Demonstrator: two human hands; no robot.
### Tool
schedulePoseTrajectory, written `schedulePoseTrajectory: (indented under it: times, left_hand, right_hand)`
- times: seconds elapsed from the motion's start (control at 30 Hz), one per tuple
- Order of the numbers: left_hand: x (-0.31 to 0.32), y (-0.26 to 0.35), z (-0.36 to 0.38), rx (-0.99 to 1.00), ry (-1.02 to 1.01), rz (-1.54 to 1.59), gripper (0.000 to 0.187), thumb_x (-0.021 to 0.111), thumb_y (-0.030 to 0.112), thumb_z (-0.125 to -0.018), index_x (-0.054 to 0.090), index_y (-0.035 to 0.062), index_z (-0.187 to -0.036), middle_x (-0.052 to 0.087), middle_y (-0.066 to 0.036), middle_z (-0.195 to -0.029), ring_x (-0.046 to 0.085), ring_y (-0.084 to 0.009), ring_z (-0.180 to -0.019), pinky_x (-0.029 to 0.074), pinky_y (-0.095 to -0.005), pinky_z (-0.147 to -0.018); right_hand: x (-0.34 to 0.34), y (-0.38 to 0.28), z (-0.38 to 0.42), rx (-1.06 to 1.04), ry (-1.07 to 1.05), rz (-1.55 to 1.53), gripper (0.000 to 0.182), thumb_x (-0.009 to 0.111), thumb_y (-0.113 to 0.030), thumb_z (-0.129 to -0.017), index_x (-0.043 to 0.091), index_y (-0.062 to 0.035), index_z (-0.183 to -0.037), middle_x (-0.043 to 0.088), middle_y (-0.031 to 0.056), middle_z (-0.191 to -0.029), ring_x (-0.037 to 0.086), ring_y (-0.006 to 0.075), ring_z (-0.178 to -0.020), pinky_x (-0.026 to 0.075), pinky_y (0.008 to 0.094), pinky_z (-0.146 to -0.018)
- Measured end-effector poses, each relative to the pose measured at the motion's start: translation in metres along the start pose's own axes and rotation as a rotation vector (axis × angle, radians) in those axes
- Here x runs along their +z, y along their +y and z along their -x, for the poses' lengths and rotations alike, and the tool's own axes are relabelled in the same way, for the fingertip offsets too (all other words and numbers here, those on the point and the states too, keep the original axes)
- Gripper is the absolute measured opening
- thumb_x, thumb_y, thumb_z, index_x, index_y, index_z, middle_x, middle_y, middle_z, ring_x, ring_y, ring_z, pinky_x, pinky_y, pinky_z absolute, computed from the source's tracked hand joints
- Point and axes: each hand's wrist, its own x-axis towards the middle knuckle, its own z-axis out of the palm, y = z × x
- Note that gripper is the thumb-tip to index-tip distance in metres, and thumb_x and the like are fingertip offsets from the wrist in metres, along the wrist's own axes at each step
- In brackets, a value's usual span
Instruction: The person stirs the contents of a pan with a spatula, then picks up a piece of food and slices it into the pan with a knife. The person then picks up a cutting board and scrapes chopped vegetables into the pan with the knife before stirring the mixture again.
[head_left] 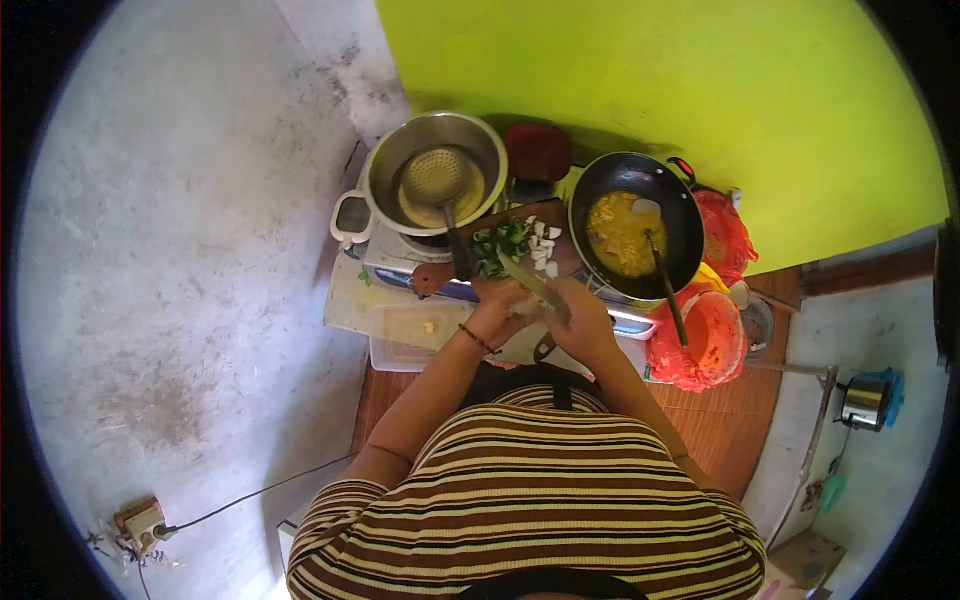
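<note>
My right hand (pixel 582 322) is closed around a knife, whose blade (pixel 527 277) points up and left over the near edge of a wooden cutting board (pixel 568 255). Beside it, my left hand (pixel 499 307) is closed on something pale that I cannot make out, close below the blade. Chopped green leaves (pixel 500 244) lie on the board, with white pieces (pixel 543 245) to their right. The board sits between a steel pot (pixel 380 180) and a black wok (pixel 597 178).
A skimmer (pixel 437 178) rests in the pot. Yellow food (pixel 622 240) and a ladle (pixel 658 262) are in the wok. Red plastic-lined containers (pixel 712 335) stand at the right. A clear plastic box (pixel 405 330) is at the near left. A green wall rises behind.
</note>
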Motion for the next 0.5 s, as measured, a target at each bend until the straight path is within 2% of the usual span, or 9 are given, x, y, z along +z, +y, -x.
schedulePoseTrajectory:
  times: [0.03,0.1,0.13,0.23,0.27,0.37,0.4,0.47,0.5]
  left_hand:
    - [0.013,0.006,-0.006,0.038,0.001,-0.014,0.025,0.047,0.014,-0.092,0.054,0.0029,-0.113,0.061,-0.007,-0.098,0.06,-0.0153,-0.081,0.05,-0.0263,-0.07]
    - [0.04,0.018,-0.016,-0.105,-0.01,0.293,0.029,0.049,0.005,-0.09,0.051,-0.0001,-0.118,0.061,-0.008,-0.101,0.06,-0.0149,-0.083,0.051,-0.0259,-0.071]
    - [0.048,0.015,-0.022,-0.076,-0.023,0.251,0.031,0.049,0.003,-0.089,0.051,-0.0003,-0.12,0.061,-0.009,-0.103,0.06,-0.016,-0.086,0.051,-0.027,-0.074]
    - [0.072,0.01,-0.04,0.018,-0.06,0.128,0.036,0.047,-0.004,-0.087,0.048,-0.001,-0.123,0.06,-0.011,-0.107,0.06,-0.0193,-0.098,0.05,-0.0302,-0.084]
    - [0.082,0.008,-0.044,0.029,-0.052,0.11,0.035,0.047,-0.003,-0.087,0.048,-0.0021,-0.123,0.059,-0.014,-0.112,0.058,-0.0225,-0.105,0.048,-0.0324,-0.09]
    - [0.113,0.006,-0.058,-0.031,-0.106,0.196,0.036,0.047,-0.002,-0.088,0.046,-0.0035,-0.124,0.056,-0.016,-0.117,0.056,-0.0248,-0.108,0.047,-0.0342,-0.092]
    - [0.113,-0.002,-0.065,-0.044,-0.143,0.264,0.038,0.047,-0.001,-0.088,0.043,-0.0043,-0.125,0.054,-0.017,-0.12,0.056,-0.0263,-0.109,0.048,-0.0359,-0.092]
    - [0.128,-0.006,-0.072,-0.04,-0.092,0.279,0.039,0.046,-0.002,-0.088,0.041,-0.0042,-0.126,0.054,-0.017,-0.12,0.056,-0.0263,-0.109,0.048,-0.036,-0.092]
    - [0.135,-0.009,-0.075,-0.036,-0.065,0.288,0.039,0.046,-0.002,-0.088,0.04,-0.0041,-0.127,0.054,-0.016,-0.12,0.056,-0.0263,-0.109,0.048,-0.036,-0.092]
  right_hand:
    - [-0.008,0.003,0.002,-0.015,0.05,-0.005,0.029,0.062,-0.009,-0.073,0.052,-0.0039,-0.1,0.057,0.0169,-0.093,0.059,0.036,-0.08,0.048,0.0395,-0.065]
    - [-0.019,0.016,0.009,0.034,0.114,-0.038,0.026,0.063,-0.009,-0.074,0.053,-0.0029,-0.098,0.058,0.0148,-0.087,0.06,0.03,-0.073,0.048,0.0367,-0.062]
    - [-0.026,0.022,0.012,0.057,0.147,-0.054,0.025,0.064,-0.008,-0.075,0.053,-0.0025,-0.097,0.058,0.0138,-0.084,0.061,0.027,-0.07,0.048,0.0353,-0.06]
    - [-0.052,0.032,0.019,0.305,0.121,-0.326,0.026,0.067,-0.012,-0.077,0.053,-0.0014,-0.096,0.058,0.0091,-0.078,0.058,0.0135,-0.062,0.046,0.0288,-0.055]
    - [-0.058,0.039,0.02,0.427,0.138,-0.423,0.029,0.07,-0.015,-0.076,0.053,-0.0008,-0.095,0.058,0.0058,-0.078,0.052,0.0052,-0.061,0.043,0.0238,-0.054]
    - [-0.075,0.056,0.023,0.66,0.175,-0.664,0.029,0.071,-0.015,-0.075,0.053,-0.001,-0.095,0.06,0.006,-0.08,0.053,0.0084,-0.06,0.043,0.0243,-0.055]
    - [-0.076,0.066,0.026,0.551,0.223,-0.572,0.029,0.07,-0.015,-0.075,0.053,-0.001,-0.095,0.06,0.0061,-0.08,0.054,0.0095,-0.06,0.044,0.0249,-0.055]
    - [-0.074,0.089,0.031,0.332,0.312,-0.385,0.03,0.07,-0.014,-0.076,0.053,-0.001,-0.097,0.06,0.0064,-0.08,0.056,0.0118,-0.061,0.045,0.026,-0.056]
    - [-0.083,0.086,0.031,0.332,0.305,-0.36,0.03,0.069,-0.014,-0.075,0.053,-0.0009,-0.098,0.061,0.0072,-0.079,0.056,0.0131,-0.062,0.045,0.0266,-0.057]
